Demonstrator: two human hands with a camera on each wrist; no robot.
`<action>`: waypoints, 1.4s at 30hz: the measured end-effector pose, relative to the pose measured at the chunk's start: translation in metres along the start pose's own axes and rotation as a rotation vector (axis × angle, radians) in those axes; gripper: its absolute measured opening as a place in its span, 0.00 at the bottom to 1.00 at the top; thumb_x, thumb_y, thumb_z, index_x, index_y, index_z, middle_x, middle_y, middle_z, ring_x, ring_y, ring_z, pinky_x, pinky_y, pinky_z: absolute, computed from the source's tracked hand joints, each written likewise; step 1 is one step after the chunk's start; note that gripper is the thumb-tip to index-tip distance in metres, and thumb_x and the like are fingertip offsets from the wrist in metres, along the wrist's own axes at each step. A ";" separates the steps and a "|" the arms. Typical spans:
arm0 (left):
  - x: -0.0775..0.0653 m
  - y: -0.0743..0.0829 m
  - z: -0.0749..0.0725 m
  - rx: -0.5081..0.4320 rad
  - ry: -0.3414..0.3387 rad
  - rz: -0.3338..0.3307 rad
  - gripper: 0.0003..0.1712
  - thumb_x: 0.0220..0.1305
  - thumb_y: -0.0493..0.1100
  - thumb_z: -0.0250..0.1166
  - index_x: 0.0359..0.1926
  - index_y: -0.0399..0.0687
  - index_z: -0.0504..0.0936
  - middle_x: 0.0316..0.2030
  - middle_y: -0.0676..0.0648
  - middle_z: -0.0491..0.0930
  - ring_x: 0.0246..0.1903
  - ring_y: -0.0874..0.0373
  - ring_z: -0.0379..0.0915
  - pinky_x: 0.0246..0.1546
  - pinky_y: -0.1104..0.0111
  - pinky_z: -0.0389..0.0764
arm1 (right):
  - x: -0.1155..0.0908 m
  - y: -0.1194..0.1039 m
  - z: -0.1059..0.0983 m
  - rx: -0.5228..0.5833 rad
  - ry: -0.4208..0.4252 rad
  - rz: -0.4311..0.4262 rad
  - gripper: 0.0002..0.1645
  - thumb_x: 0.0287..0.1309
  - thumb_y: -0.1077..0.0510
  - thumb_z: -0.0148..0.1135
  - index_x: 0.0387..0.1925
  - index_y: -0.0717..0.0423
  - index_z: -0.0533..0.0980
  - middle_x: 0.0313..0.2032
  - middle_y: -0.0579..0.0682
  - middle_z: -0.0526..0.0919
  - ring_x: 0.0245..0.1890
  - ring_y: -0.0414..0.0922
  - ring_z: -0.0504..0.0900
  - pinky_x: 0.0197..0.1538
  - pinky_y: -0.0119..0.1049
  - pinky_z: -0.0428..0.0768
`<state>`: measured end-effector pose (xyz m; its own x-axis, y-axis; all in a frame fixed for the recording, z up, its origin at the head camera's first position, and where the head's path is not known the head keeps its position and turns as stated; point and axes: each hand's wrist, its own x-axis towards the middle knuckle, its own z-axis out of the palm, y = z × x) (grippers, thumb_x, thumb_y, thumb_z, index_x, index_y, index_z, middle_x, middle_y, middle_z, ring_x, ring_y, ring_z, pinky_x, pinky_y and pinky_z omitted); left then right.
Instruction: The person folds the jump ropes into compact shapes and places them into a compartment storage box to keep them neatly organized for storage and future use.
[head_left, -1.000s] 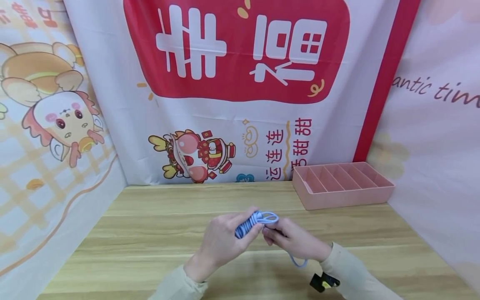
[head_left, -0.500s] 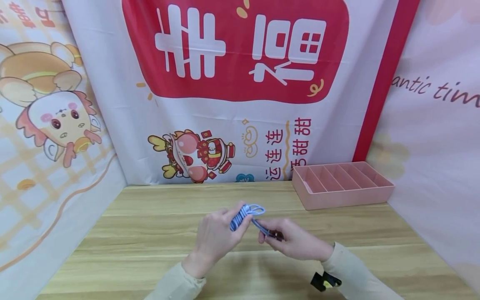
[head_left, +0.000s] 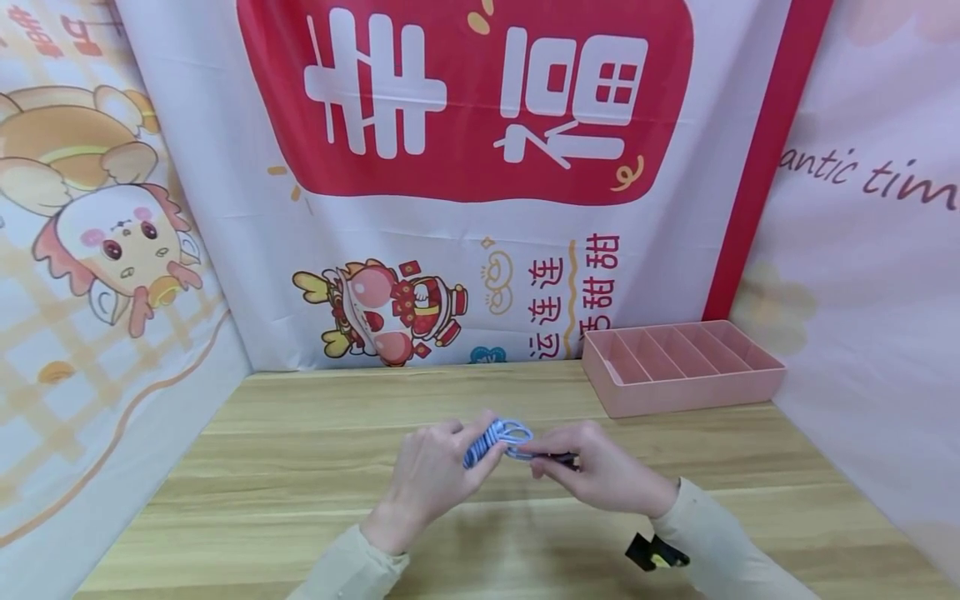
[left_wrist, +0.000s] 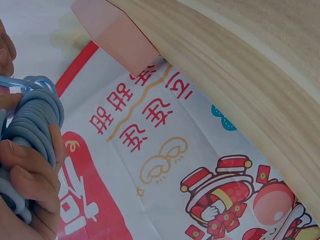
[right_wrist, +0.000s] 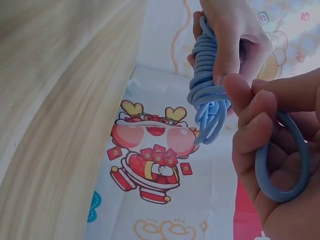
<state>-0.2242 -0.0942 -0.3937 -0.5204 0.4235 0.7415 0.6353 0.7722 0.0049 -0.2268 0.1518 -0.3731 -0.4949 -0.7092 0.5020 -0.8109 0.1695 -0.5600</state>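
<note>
My left hand point(head_left: 427, 475) grips a light blue cord point(head_left: 482, 446) wound into a tight bundle, its turns wrapped side by side. Small loops stick out of the end facing my right hand, as the right wrist view shows on the cord bundle point(right_wrist: 205, 62). With thumb and fingertips my right hand point(head_left: 611, 475) pinches a strand close to those loops. A dark slim piece point(head_left: 564, 459) shows between its fingers in the head view. Below those fingers, a loose loop of cord point(right_wrist: 282, 195) curves against the palm in the right wrist view. Both hands are above the table.
At the back right of the wooden table point(head_left: 300, 417) stands a pink divided box point(head_left: 697, 396). Printed cloth hangs behind and on both sides, including a red and white back cloth point(head_left: 465, 225). A small black piece point(head_left: 656, 552) is at the right sleeve.
My right hand has moved rightward from the bundle's loops, drawing a strand out, then come slightly back up. The loop that hung below it is out of sight in the head view.
</note>
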 end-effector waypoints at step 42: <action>0.003 -0.008 -0.007 -0.018 0.115 -0.159 0.19 0.60 0.55 0.70 0.48 0.52 0.86 0.13 0.62 0.64 0.09 0.69 0.50 0.08 0.76 0.54 | 0.002 0.011 -0.010 0.472 0.503 0.374 0.17 0.70 0.57 0.58 0.49 0.68 0.80 0.26 0.56 0.76 0.23 0.42 0.72 0.23 0.30 0.72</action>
<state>-0.2271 -0.1022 -0.3871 -0.5471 0.2392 0.8022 0.5611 0.8159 0.1394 -0.2400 0.1591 -0.3716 -0.8820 -0.2485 0.4003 -0.4004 -0.0525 -0.9148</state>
